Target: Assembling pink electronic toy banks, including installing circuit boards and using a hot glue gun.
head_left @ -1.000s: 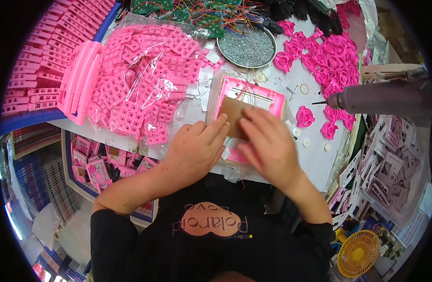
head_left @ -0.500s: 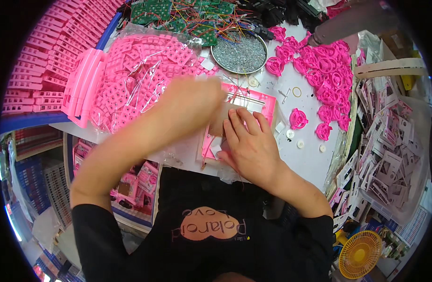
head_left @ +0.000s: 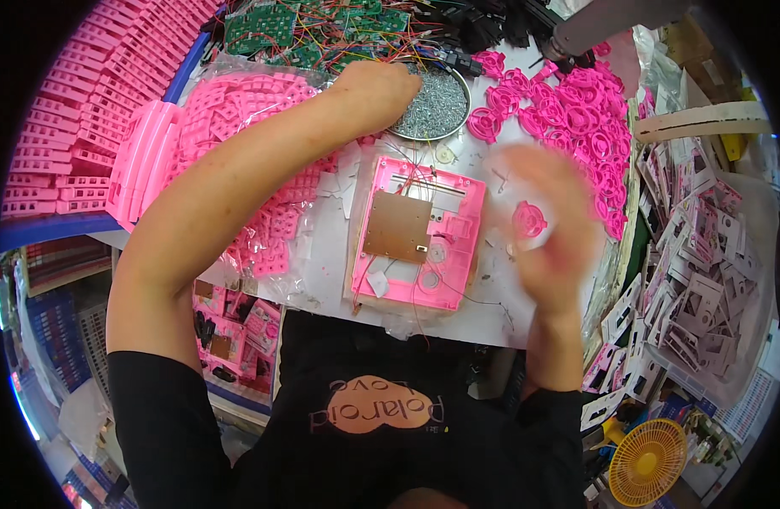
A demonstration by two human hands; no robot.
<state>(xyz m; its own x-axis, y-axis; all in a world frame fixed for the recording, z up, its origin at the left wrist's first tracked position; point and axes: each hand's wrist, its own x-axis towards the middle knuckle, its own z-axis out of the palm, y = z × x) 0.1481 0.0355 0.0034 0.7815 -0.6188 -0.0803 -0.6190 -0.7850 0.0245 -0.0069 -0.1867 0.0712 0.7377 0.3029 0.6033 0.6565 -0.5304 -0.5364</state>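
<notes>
Two hands well apart, head view only. Left hand [head_left: 375, 89] reaches fwd to the screw dish [head_left: 432, 102], fingers bent down at its near-left rim; can't tell if it grips any screws. Right hand [head_left: 547, 225] is blurred, hovering just right of the pink case [head_left: 420, 233]; open or closed, can't tell. Case lies flat on the table [head_left: 326, 254] between both arms, brown board [head_left: 398, 227] inside it. Pink rings [head_left: 577, 110] heaped beyond the right hand, bagged pink parts [head_left: 237, 127] under the left forearm.
</notes>
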